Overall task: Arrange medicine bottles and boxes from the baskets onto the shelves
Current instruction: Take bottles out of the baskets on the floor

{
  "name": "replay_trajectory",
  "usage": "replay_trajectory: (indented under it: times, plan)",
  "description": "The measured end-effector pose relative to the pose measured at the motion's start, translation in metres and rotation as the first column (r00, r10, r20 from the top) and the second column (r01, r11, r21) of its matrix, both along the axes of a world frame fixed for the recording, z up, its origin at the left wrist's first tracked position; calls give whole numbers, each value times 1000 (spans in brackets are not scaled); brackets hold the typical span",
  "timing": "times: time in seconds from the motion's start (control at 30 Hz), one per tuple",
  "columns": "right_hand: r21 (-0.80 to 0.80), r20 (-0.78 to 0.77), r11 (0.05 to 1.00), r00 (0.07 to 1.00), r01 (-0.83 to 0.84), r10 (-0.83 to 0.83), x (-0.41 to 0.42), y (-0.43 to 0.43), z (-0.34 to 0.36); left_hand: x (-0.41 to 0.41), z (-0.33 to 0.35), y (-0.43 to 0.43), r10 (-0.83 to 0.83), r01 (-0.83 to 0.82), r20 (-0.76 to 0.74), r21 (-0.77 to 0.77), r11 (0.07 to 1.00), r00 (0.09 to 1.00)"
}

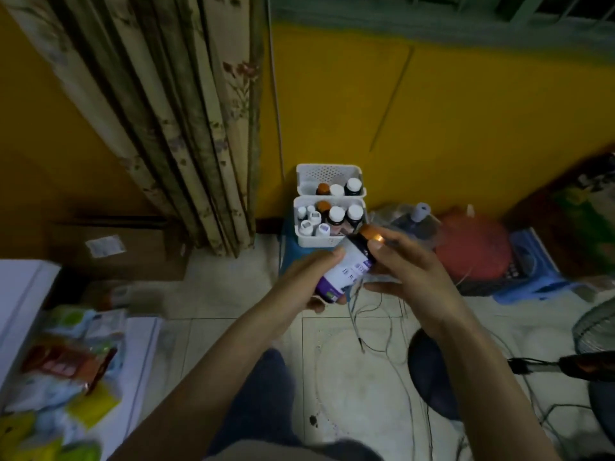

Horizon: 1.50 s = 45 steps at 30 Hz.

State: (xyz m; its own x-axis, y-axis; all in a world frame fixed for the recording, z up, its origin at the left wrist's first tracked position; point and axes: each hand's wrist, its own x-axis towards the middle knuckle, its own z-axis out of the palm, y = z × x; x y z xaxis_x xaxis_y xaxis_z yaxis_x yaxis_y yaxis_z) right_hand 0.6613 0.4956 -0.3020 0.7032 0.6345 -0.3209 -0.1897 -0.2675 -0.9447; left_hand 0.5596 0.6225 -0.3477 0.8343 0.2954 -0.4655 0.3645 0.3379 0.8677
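Two grips meet over a pale tiled floor (pixel 233 294), where thin wires (pixel 372 314) loop at about five o'clock. Nearest, at eight o'clock, a white surface (pixel 143 344) carries a heap of coloured packets (pixel 66 361), too blurred to count. One fan (pixel 595 327) stands at four o'clock.

At centre the left grip (pixel 309 281) is wrapped round the base of one dark medicine bottle (pixel 349 264) with a white and purple label. The bottle is tilted, its orange cap (pixel 372 232) pointing toward one o'clock. The right grip (pixel 409 271) pinches the bottle at the cap end with thumb and fingertips.

Just beyond, at twelve o'clock, two white baskets sit one behind the other. The near basket (pixel 319 242) rests on a blue stool (pixel 288 257) and holds what look like eight bottles: five small white ones, one orange-capped, one white-capped, one dark-capped. The far basket (pixel 327 173) holds three: orange cap, white cap, dark cap.

One cardboard box (pixel 109 247) lies at nine o'clock, a floral curtain (pixel 186 128) hangs at eleven, and a yellow wall (pixel 466 111) closes the room behind.
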Motion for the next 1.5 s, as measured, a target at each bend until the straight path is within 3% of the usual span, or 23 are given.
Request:
replay_trajectory:
  times: [0.2,0.3,0.4,0.53,0.77,1.0,1.2,1.5]
  plan:
    - [-45,-22,990,991,134,-135,67,82,-15,76,-10,103,-174,174,-15,-1,985,985]
    - [-31,52,966,965,258,-256,93,119,-36,106,-27,147,-56,52,-78,-61,997,995]
    - [-42,203,954,938,296,-281,132,154,-67,119,-60,185,103,-72,-248,128,989,963]
    - [-156,440,964,889,215,-127,200,212,-110,126,-100,221,33,96,-347,348,932,937]
    - [-436,594,899,739,-37,318,297,311,-209,161,-157,245,33,214,-431,510,833,902]
    - [-665,483,721,623,-197,616,344,350,-292,233,-223,244,-95,378,-472,552,744,876]
    - [-828,371,462,308,-318,876,353,346,-347,276,-258,249,-159,496,-543,559,665,824]
    - [-842,163,315,348,-439,923,374,348,-363,301,-267,251,-132,517,-582,567,641,802]
